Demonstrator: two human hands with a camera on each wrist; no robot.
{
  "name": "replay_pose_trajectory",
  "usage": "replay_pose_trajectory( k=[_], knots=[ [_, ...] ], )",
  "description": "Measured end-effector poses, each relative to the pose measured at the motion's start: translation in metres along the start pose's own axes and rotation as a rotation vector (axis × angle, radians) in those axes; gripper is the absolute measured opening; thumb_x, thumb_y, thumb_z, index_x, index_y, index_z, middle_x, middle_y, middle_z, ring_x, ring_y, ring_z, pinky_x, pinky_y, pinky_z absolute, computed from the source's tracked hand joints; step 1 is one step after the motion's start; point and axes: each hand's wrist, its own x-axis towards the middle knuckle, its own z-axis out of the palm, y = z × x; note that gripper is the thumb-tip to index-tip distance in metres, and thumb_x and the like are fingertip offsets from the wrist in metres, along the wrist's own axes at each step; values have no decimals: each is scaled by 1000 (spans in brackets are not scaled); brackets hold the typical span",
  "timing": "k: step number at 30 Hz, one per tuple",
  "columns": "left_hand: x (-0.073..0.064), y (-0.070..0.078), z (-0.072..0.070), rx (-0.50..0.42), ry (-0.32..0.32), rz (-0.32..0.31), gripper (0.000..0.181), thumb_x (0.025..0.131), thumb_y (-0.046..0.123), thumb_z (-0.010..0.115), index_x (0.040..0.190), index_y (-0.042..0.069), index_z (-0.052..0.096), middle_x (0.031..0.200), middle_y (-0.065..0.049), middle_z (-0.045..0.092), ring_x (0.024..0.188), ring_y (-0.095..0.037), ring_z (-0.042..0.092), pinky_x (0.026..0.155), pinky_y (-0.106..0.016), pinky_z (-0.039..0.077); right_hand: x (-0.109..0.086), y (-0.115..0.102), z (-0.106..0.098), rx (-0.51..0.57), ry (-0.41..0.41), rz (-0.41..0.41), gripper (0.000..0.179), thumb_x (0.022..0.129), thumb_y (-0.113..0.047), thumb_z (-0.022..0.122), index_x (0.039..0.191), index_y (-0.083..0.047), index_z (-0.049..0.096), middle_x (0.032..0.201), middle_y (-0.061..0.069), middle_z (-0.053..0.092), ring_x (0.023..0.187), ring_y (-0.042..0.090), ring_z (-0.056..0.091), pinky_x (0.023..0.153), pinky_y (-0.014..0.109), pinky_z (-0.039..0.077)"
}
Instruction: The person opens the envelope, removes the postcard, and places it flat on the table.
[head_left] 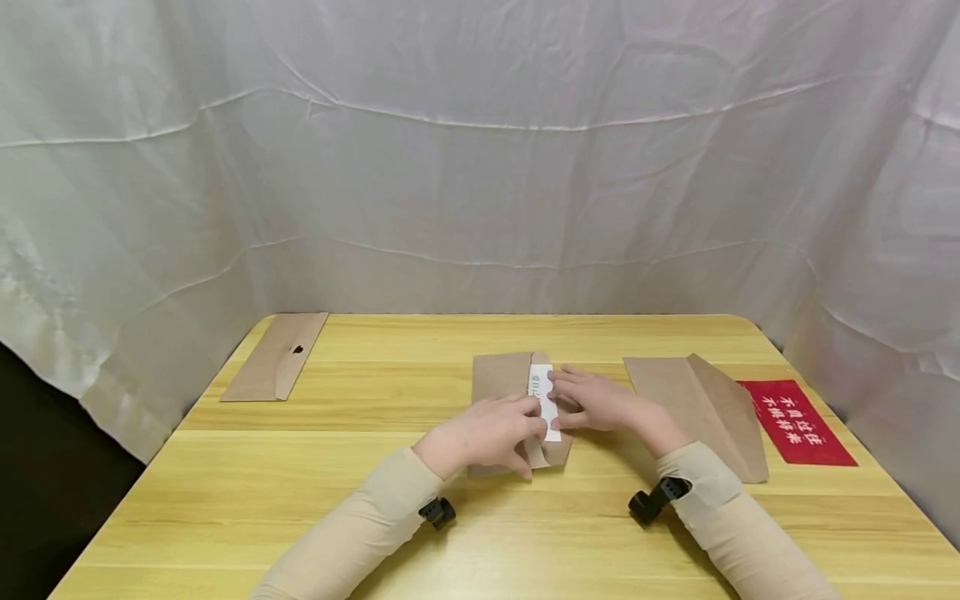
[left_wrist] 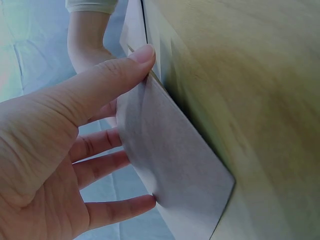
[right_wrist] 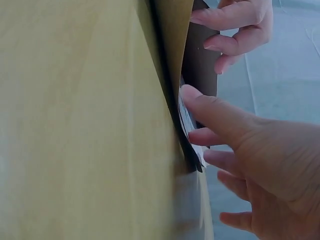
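Observation:
Near the table's middle lies a brown paper envelope [head_left: 498,375], its flap side facing right. A narrow white card [head_left: 539,379] with dark printed characters lies at the envelope's opening, partly covered by fingers. My left hand [head_left: 491,429] holds the envelope near that opening; in the left wrist view the thumb is at the envelope's edge [left_wrist: 170,145] and the other fingers lie along its face. From the right, my right hand [head_left: 596,400] pinches the white card between thumb and fingers. How far the card sits inside the envelope cannot be seen.
Another brown envelope [head_left: 667,392] with its flap unfolded lies to the right, partly over a red card [head_left: 795,425] with white characters. At the far left rests a closed brown envelope [head_left: 258,367] with a dark mark. A pale curtain [head_left: 480,192] hangs behind the wooden table [head_left: 397,342].

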Motion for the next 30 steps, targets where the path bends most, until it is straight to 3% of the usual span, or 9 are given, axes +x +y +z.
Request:
replay_pose_trajectory(
  k=[5,11,17,23,30],
  knots=[
    [1,0,0,-18,-13,0,46,71,56,77,107,29,63,116,10,53,98,-8,49,67,-18,44,2,0,2,-16,39,-17,55,91,-47,63,127,-6,56,128,16,58,115,34,58,97,53,47],
    [1,0,2,-24,-29,-4,46,73,56,75,109,30,63,120,9,53,104,-9,50,72,-23,47,2,-2,4,-68,3,-16,59,94,-48,58,143,-16,50,145,18,47,134,41,44,105,64,37],
    [1,-1,2,-25,-25,-5,45,73,57,75,106,29,62,116,10,53,101,-8,49,69,-21,45,2,-3,0,-47,38,-30,45,93,-43,61,126,-12,63,137,20,53,129,41,48,103,62,40],
    [1,-1,3,-21,-14,4,41,73,56,75,101,29,62,113,12,53,99,-8,49,67,-20,42,2,0,-4,-26,41,18,36,91,-42,64,113,-14,67,135,22,55,130,46,46,105,64,37],
    [2,0,4,-15,-14,14,41,73,56,75,102,29,62,112,12,53,98,-7,48,65,-18,42,5,1,-3,-61,99,46,36,89,-38,69,114,-13,65,118,11,63,110,33,60,95,53,48]
  ],
)
